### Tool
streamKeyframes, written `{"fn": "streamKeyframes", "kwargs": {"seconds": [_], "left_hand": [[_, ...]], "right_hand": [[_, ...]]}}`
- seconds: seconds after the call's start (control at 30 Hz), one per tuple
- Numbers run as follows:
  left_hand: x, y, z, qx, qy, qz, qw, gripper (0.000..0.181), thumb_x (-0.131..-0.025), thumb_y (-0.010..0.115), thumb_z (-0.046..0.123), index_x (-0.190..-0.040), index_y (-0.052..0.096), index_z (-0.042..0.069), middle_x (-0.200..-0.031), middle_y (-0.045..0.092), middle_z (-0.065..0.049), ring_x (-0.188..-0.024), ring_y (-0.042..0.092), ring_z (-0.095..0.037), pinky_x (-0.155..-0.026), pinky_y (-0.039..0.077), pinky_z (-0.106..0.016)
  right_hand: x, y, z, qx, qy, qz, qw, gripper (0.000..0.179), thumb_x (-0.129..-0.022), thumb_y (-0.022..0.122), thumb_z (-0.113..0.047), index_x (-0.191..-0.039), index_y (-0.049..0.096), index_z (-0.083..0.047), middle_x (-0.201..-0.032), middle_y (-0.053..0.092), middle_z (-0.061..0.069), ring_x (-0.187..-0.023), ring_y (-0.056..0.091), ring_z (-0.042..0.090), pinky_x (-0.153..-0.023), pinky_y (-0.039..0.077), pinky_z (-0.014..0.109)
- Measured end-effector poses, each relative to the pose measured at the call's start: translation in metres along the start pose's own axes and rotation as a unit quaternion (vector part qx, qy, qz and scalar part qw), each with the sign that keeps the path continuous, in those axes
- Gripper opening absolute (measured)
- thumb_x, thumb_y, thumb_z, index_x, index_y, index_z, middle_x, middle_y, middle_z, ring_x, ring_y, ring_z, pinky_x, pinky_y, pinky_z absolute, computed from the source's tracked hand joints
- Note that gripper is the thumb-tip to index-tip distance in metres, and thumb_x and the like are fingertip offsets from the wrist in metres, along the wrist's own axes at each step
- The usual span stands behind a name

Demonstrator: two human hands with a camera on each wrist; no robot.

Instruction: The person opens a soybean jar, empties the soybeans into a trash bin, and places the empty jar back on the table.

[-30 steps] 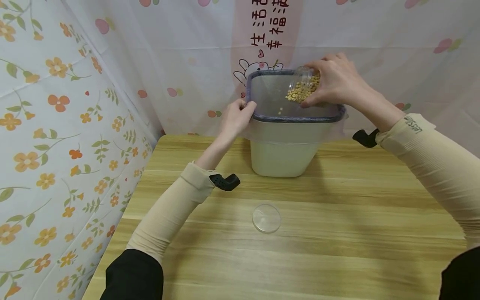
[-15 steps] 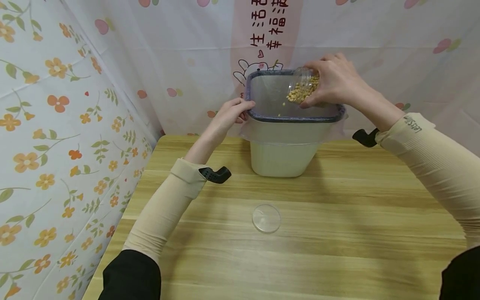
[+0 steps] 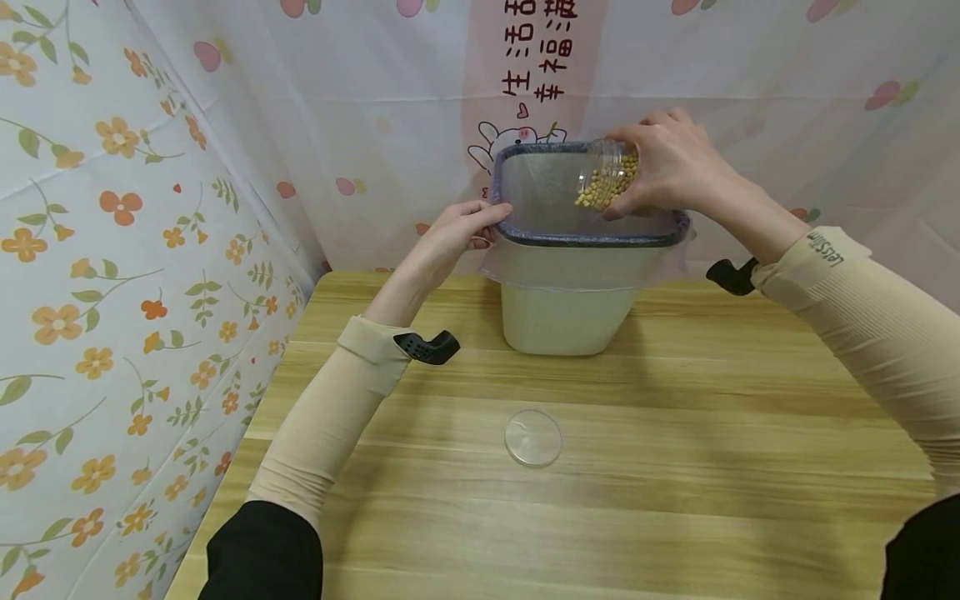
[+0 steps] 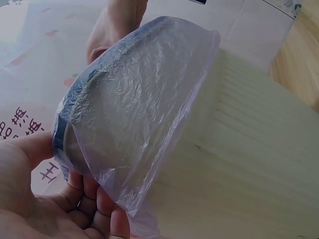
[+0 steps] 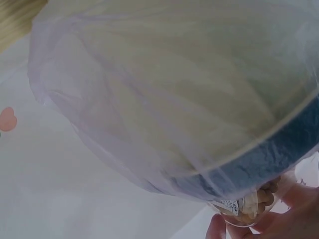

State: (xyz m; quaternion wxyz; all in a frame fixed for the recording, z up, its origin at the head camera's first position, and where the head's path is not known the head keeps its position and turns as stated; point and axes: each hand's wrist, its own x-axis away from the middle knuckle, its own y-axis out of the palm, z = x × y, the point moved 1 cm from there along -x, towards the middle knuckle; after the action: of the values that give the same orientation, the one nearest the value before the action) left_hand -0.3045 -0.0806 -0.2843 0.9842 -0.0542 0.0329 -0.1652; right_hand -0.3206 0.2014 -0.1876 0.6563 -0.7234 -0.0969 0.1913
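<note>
A pale trash can (image 3: 566,321) with a dark blue rim stands at the back of the table, lined with a thin translucent purple bag (image 3: 588,267). My left hand (image 3: 456,235) pinches the bin's left rim; in the left wrist view the thumb is on the rim and the curled fingers are under the bag's folded edge (image 4: 144,124). Over the bin's opening, my right hand (image 3: 675,167) grips a clear jar (image 3: 592,158) tipped on its side, mouth toward the left. Yellow soybeans (image 3: 607,185) lie along its lower side up to the mouth. The bin's bottom is hidden.
A clear round lid (image 3: 533,437) lies on the wooden table (image 3: 675,467) in front of the bin. Printed cloth hangs close behind (image 3: 375,108) the bin, and a flowered cloth (image 3: 112,292) runs along the left side.
My left hand has shifted slightly left, its thumb now extended onto the rim. The right hand holds the jar tipped in nearly the same place; beans seen falling earlier are no longer visible in midair.
</note>
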Motion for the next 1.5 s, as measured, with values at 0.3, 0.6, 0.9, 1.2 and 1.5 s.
{"fn": "streamKeyframes", "kwargs": {"seconds": [0.3, 0.6, 0.9, 1.2, 1.5], "left_hand": [[0.001, 0.001, 0.001, -0.002, -0.007, 0.005, 1.0, 0.023, -0.102, 0.061, 0.033, -0.091, 0.061, 0.013, -0.081, 0.056, 0.005, -0.085, 0.055, -0.012, -0.093, 0.046, -0.031], [0.001, 0.0, 0.002, -0.009, -0.015, 0.003, 0.9998, 0.024, -0.102, 0.061, 0.033, -0.09, 0.06, 0.013, -0.083, 0.056, 0.003, -0.087, 0.055, -0.013, -0.092, 0.048, -0.029], [0.001, 0.0, 0.002, -0.013, -0.013, 0.002, 0.9998, 0.024, -0.103, 0.061, 0.033, -0.09, 0.059, 0.012, -0.085, 0.055, 0.003, -0.087, 0.055, -0.012, -0.09, 0.048, -0.027], [0.0, 0.0, 0.002, -0.013, -0.017, 0.005, 0.9998, 0.024, -0.103, 0.061, 0.033, -0.091, 0.059, 0.012, -0.085, 0.055, 0.003, -0.086, 0.055, -0.012, -0.089, 0.049, -0.027], [0.0, 0.0, 0.002, -0.015, -0.018, 0.006, 0.9997, 0.025, -0.103, 0.061, 0.033, -0.09, 0.059, 0.012, -0.083, 0.056, 0.004, -0.085, 0.056, -0.012, -0.089, 0.049, -0.027]], "right_hand": [[0.001, -0.001, -0.002, 0.013, -0.009, 0.008, 0.9998, 0.104, -0.071, 0.092, -0.038, -0.156, 0.04, -0.005, -0.147, 0.045, 0.034, -0.131, 0.034, 0.053, -0.103, 0.03, 0.069], [0.001, -0.002, -0.006, 0.02, -0.007, 0.004, 0.9998, 0.103, -0.072, 0.091, -0.036, -0.156, 0.04, -0.007, -0.148, 0.043, 0.034, -0.134, 0.032, 0.055, -0.104, 0.029, 0.072], [0.002, -0.003, -0.008, 0.028, -0.008, 0.004, 0.9996, 0.102, -0.072, 0.092, -0.035, -0.156, 0.041, -0.007, -0.147, 0.043, 0.034, -0.133, 0.032, 0.056, -0.102, 0.029, 0.07], [0.0, -0.006, -0.011, 0.033, -0.007, 0.001, 0.9994, 0.104, -0.071, 0.092, -0.034, -0.157, 0.039, -0.008, -0.149, 0.041, 0.034, -0.138, 0.03, 0.056, -0.108, 0.027, 0.074], [0.0, -0.007, -0.011, 0.035, -0.01, 0.003, 0.9993, 0.103, -0.071, 0.092, -0.033, -0.156, 0.041, -0.008, -0.149, 0.042, 0.034, -0.138, 0.03, 0.056, -0.107, 0.027, 0.075]]}}
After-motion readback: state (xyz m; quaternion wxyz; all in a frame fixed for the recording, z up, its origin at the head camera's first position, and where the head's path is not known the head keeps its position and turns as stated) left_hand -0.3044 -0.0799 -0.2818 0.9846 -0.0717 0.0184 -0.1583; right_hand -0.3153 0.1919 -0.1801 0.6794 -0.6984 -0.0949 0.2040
